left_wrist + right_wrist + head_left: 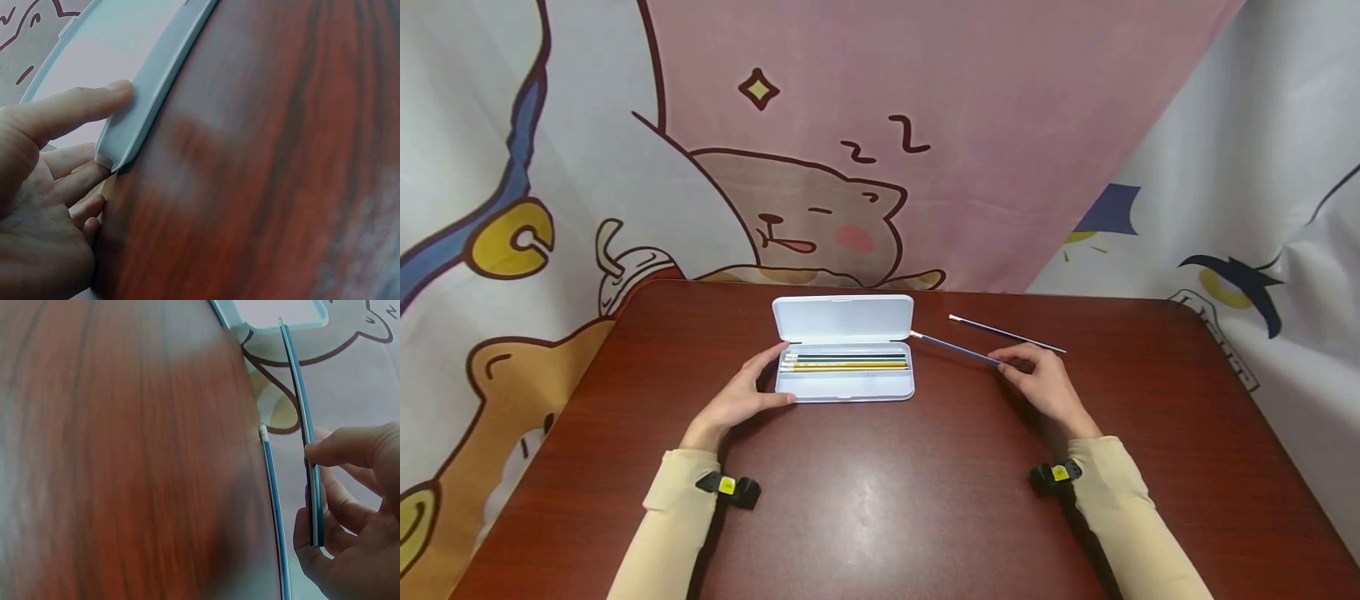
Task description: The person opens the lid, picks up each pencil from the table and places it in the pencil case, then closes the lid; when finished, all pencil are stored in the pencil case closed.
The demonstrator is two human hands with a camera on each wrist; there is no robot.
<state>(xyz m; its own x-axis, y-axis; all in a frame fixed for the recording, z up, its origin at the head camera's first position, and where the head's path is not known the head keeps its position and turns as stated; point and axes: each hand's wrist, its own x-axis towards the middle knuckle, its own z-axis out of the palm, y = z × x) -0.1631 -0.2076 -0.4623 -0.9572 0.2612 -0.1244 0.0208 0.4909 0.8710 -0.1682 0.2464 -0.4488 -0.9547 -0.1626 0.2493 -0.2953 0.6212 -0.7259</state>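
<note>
An open white pencil case point(835, 388) lies on the table with its lid point(842, 318) raised at the back. Inside, green and yellow pencils point(850, 365) lie side by side lengthwise. My left hand point(741, 396) grips the case's left end, thumb at the front corner and fingers toward the back. In the left wrist view the thumb point(94, 107) presses over the case's edge. With thumb and fingertips, my right hand point(1041, 383) pinches a blue-striped pencil point(299, 394) near one end. Its white-tipped end points left, close to the case's right side in the head view.
A second blue-striped pencil point(1006, 333) lies on the dark red-brown wooden table point(865, 508), just behind the right hand. A cartoon-printed cloth point(985, 150) hangs along the table's back edge and around its sides.
</note>
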